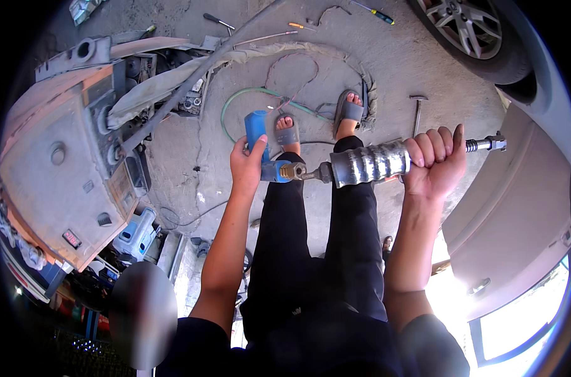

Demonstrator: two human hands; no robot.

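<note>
I hold a slide hammer across the space in front of my legs. Its blue pistol-like handle point(256, 127) is on the left, and my left hand point(246, 164) wraps round it from below, thumb on top. Brass-coloured and dark metal fittings join the handle to a ridged silver weight point(368, 164). My right hand point(436, 157) is closed in a fist at the weight's right end; its fingers hide what lies beneath. Past that fist, a thin metal rod end with a hooked tip point(498, 142) sticks out to the right.
A pale car door point(518, 207) and a car wheel point(468, 28) stand on the right. A green hose point(229, 110) loops over the concrete floor. A hammer point(418, 113) and screwdrivers point(383, 17) lie on it. A worn machine cabinet point(59, 182) fills the left.
</note>
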